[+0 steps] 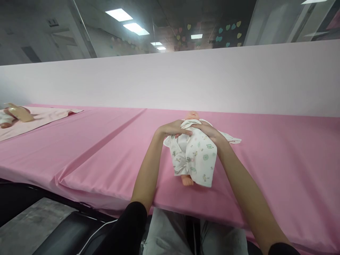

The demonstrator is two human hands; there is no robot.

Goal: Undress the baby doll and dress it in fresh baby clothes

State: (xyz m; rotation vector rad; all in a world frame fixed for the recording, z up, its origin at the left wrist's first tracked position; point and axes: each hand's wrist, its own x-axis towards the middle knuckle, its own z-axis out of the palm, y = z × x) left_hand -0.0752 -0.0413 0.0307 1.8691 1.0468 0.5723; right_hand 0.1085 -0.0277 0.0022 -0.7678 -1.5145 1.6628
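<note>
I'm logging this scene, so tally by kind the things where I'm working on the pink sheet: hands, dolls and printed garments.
Hands: 2, left hand and right hand
Doll: 1, mostly covered
Printed garment: 1
Total: 4

Prob. infant-care training rm, w/ doll (192, 115) on pink-covered table (268, 159).

The lone head-worn view looks forward and down from close above the grey fabric trousers (167, 233) at bottom centre, across the pink cloth-covered table (111, 152) mid-frame, towards the smooth white wall (170, 83) farther off, upper half.
</note>
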